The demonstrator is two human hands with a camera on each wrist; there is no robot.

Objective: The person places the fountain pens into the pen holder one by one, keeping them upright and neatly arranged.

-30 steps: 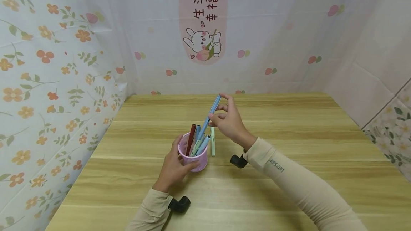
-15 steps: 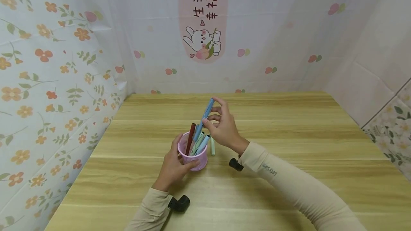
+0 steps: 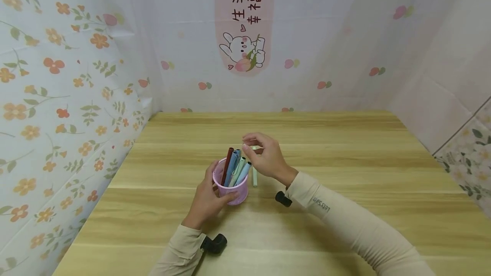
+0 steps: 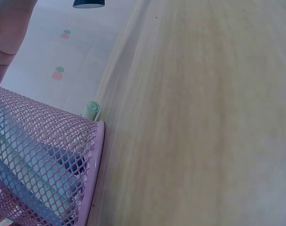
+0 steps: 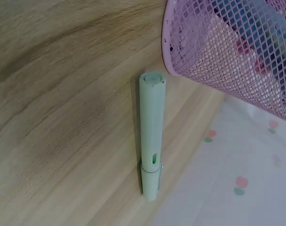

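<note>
My left hand grips a pink mesh pen cup from its left side, thumb across the front. Inside lean a dark red pen, a blue pen, a pale green pen, a light blue pen and another blue one behind. Just above and right of the cup, my right hand hovers with fingers loosely bent and nothing between them. A pale green pen lies on the table beside the cup's base, beneath the right hand.
The wooden table meets a printed cloth backdrop at its far edge. Floral cloth hangs along the left side. A black camera mount sits at the left wrist, another mount at the right.
The right hand has lowered the blue pen into the cup and let go of it. Its fingers have drawn in. The left hand and cup have stayed in place.
</note>
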